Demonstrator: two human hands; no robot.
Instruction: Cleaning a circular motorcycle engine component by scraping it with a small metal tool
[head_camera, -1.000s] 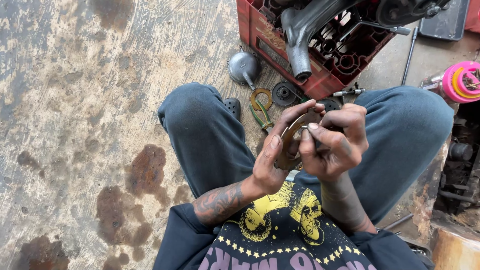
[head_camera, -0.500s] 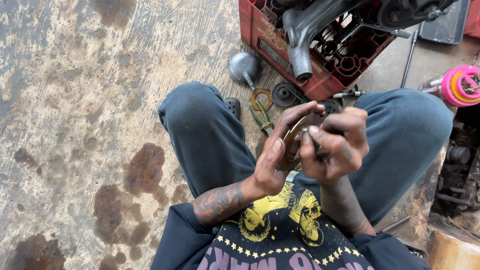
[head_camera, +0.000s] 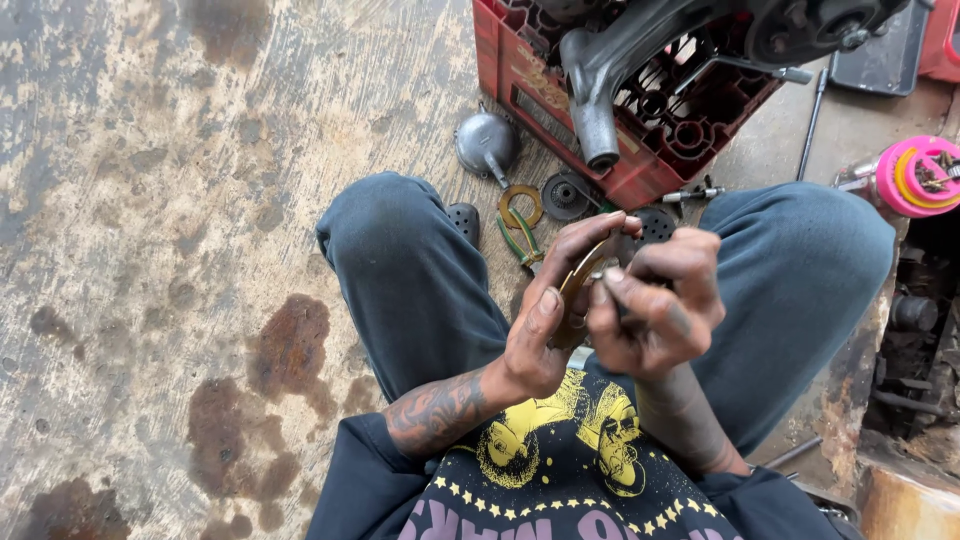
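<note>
One curved brass-coloured plate (head_camera: 580, 290), held edge-on over lap, long axis approx. 1–7 o'clock. L hand (head_camera: 550, 320) clenched round its lower end, at 7 o'clock of it. R hand (head_camera: 655, 310) touching at 3 o'clock, pinching a thin dark tool (head_camera: 618, 305) vs. plate edge. Red crate (head_camera: 640, 120) at 12, on floor.

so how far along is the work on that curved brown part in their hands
Done: parts already lie loose on the floor, a round disc and a brass ring. In hand: left hand grips the curved brown part while right hand works on it. Left: it is not fitted anywhere yet.
</note>
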